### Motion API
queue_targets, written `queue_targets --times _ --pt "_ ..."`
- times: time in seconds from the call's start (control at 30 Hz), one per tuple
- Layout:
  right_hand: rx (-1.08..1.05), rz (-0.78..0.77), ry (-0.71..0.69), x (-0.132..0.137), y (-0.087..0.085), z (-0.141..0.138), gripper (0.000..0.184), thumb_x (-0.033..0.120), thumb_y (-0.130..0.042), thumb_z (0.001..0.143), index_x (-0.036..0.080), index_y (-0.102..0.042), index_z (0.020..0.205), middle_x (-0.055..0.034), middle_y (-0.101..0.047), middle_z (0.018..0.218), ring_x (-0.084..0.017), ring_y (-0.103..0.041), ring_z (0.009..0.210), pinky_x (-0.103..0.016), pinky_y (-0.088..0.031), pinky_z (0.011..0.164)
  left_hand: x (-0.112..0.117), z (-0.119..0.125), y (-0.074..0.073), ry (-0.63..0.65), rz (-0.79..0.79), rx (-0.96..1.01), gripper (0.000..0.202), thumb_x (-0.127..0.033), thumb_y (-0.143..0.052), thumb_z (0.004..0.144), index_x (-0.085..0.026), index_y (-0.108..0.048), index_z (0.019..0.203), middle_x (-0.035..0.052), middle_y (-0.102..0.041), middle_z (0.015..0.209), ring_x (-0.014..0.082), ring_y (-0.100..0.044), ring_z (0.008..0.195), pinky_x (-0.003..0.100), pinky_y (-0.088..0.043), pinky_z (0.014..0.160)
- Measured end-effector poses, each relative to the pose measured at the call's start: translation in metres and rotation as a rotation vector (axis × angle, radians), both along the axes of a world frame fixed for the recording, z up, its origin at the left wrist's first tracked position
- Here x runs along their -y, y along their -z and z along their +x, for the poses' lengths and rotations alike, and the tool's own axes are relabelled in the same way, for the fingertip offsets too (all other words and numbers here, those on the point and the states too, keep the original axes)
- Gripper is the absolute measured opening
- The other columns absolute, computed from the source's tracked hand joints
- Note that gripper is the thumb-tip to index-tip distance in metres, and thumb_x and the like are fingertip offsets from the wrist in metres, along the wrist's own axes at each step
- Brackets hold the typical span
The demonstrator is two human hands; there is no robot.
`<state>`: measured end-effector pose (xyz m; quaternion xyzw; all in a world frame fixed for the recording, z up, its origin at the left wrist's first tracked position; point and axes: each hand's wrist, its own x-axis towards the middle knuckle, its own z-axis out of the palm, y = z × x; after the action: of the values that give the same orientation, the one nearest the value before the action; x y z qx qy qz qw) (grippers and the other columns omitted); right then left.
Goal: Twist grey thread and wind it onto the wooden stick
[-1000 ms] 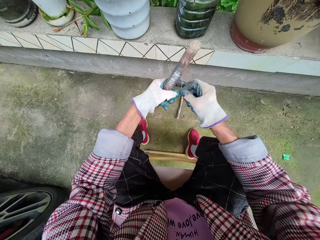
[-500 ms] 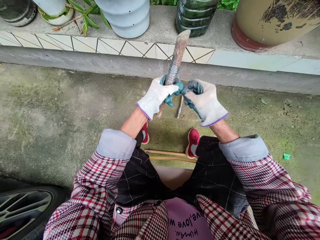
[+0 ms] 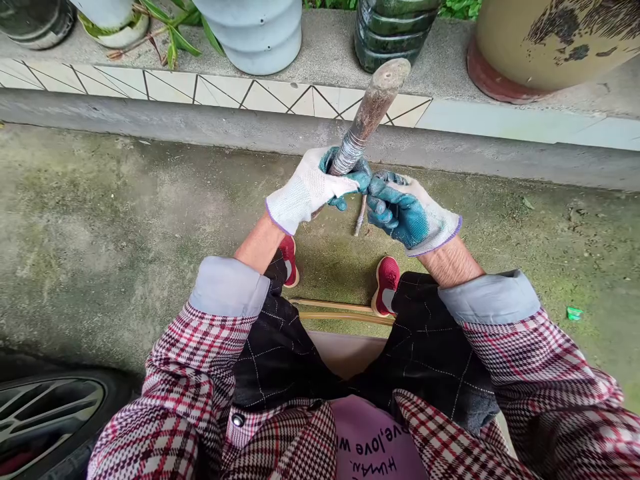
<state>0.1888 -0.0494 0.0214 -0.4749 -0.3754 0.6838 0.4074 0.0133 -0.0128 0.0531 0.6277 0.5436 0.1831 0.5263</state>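
My left hand (image 3: 313,183), in a white work glove with a blue-green coated palm, is closed around a thick wooden stick (image 3: 373,110). The stick slants up and away to the right, its pale cut end on top. Thin metal wire (image 3: 349,152) is wound in many turns around it, just above my left thumb. Close by on the right, my right hand (image 3: 407,210) wears a matching glove. Its fingers are pinched together beside my left thumb tip, and whatever they hold is hidden. The lower end of the stick is mostly covered by my left hand.
A thin stick (image 3: 360,217) shows below my hands. On the concrete ledge (image 3: 325,47) stand a light-blue bucket (image 3: 253,33), a dark plastic bottle (image 3: 393,30) and a tan pot (image 3: 545,53). Bamboo-like strips (image 3: 345,317) lie by my shoes. A car wheel (image 3: 50,420) is at lower left.
The stick has tipped, its top moving right and showing more of the cut face. My right hand has rolled over, so its coated palm and fingers now show.
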Motion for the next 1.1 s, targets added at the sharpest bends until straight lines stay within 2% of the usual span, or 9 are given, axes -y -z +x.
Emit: queue_targets --times 0.1,0.2,0.27,0.43,0.53,0.63,0.77,0.93,1.1 --pt "0.264 0.136 0.034 0.003 -0.003 0.001 0.027 0.038 -0.078 0.082 0.025 -0.057 0.074 0.0033 -0.052 0.057 -0.010 -0.040 0.046 -0.025 -0.031 0.041 0.000 0.002 0.003 0.027 0.015 -0.030 0.027 -0.023 -0.063 0.098 -0.010 -0.068 0.121 0.0081 -0.073 0.099 0.0178 -0.068 0.095 0.033 -0.059 0.081" --pt "0.600 0.394 0.106 0.007 -0.005 -0.001 0.025 0.030 -0.076 0.084 0.025 -0.055 0.071 -0.0001 -0.057 0.066 -0.015 -0.050 0.061 -0.029 -0.044 0.053 -0.003 0.006 0.010 -0.009 0.009 -0.033 0.027 -0.023 -0.063 0.099 -0.012 -0.067 0.123 0.0088 -0.074 0.103 0.0180 -0.069 0.094 0.032 -0.060 0.078" --pt "0.701 0.458 0.151 0.009 -0.006 -0.003 0.024 0.029 -0.076 0.084 0.025 -0.055 0.073 -0.0010 -0.058 0.071 -0.017 -0.056 0.071 -0.030 -0.050 0.061 -0.004 0.008 0.013 -0.042 -0.003 -0.029 0.024 -0.022 -0.063 0.099 -0.013 -0.067 0.121 0.0088 -0.074 0.104 0.0185 -0.069 0.094 0.033 -0.061 0.077" --pt "0.455 0.156 0.137 0.004 -0.006 -0.007 0.013 0.028 -0.071 0.085 0.023 -0.063 0.076 -0.0019 -0.061 0.066 -0.014 -0.050 0.055 -0.027 -0.040 0.044 -0.005 0.009 0.010 -0.092 0.016 0.013 0.017 -0.014 -0.065 0.093 -0.014 -0.071 0.109 0.0102 -0.075 0.103 0.0191 -0.068 0.091 0.036 -0.062 0.075" --pt "0.231 -0.003 0.115 0.001 -0.003 -0.008 0.020 0.029 -0.075 0.080 0.022 -0.059 0.071 0.0003 -0.057 0.060 -0.010 -0.043 0.047 -0.024 -0.029 0.039 -0.003 0.007 0.006 -0.073 0.039 -0.011 0.015 -0.015 -0.065 0.092 -0.016 -0.072 0.106 0.0085 -0.074 0.097 0.0197 -0.068 0.092 0.037 -0.062 0.076" --pt "0.096 -0.049 0.111 0.000 0.002 -0.008 0.028 0.034 -0.079 0.078 0.022 -0.054 0.072 0.0042 -0.052 0.057 -0.008 -0.038 0.045 -0.022 -0.026 0.039 -0.001 0.005 0.004 -0.050 0.058 -0.034 0.013 -0.018 -0.067 0.091 -0.018 -0.072 0.103 0.0068 -0.073 0.093 0.0195 -0.067 0.092 0.037 -0.063 0.077" --pt "0.052 -0.050 0.113 0.002 0.006 -0.007 0.030 0.034 -0.081 0.077 0.023 -0.053 0.073 0.0056 -0.051 0.055 -0.007 -0.037 0.044 -0.020 -0.027 0.039 0.003 0.003 0.002 -0.030 0.063 -0.020 0.010 -0.022 -0.070 0.090 -0.020 -0.071 0.101 0.0051 -0.073 0.092 0.0184 -0.067 0.092 0.036 -0.063 0.077" --pt "0.209 -0.011 0.148 0.001 0.001 -0.006 0.024 0.025 -0.075 0.079 0.023 -0.054 0.069 0.0047 -0.050 0.052 -0.008 -0.039 0.044 -0.021 -0.029 0.038 0.004 0.005 -0.002 -0.036 0.008 0.037 0.013 -0.020 -0.071 0.088 -0.021 -0.072 0.101 0.0043 -0.073 0.087 0.0192 -0.066 0.090 0.039 -0.063 0.078" --pt "0.508 0.276 0.236 0.005 -0.002 -0.006 0.018 0.026 -0.075 0.081 0.024 -0.060 0.072 0.0020 -0.058 0.061 -0.012 -0.049 0.054 -0.024 -0.041 0.046 -0.004 0.004 0.006 -0.063 -0.044 0.029 0.016 -0.016 -0.065 0.092 -0.018 -0.070 0.107 0.0047 -0.072 0.094 0.0134 -0.065 0.080 0.031 -0.061 0.073"
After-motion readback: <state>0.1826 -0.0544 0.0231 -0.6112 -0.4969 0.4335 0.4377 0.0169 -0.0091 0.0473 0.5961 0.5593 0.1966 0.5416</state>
